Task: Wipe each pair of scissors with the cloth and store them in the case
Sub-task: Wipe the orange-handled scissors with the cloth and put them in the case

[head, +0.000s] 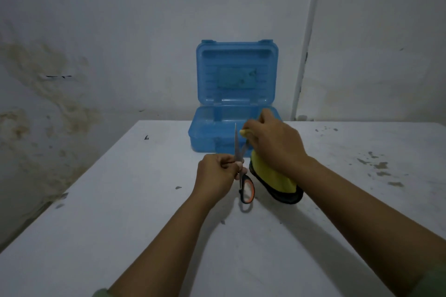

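Observation:
My left hand (214,176) grips a pair of scissors (245,188) near the pivot, their blades spread and pointing up, the black and orange handle loop hanging below. My right hand (272,142) holds a yellow cloth with a dark edge (277,178) and pinches it around the right blade. The rest of the cloth hangs under my wrist down to the table. Behind the hands stands the blue plastic case (207,132), its lid (237,72) raised upright; what lies inside is hidden from here.
The white table (120,200) carries scattered dark flecks and chipped patches, mostly at the right. Its far edge meets a stained wall just behind the case. A white pipe (304,55) runs up the wall at the right.

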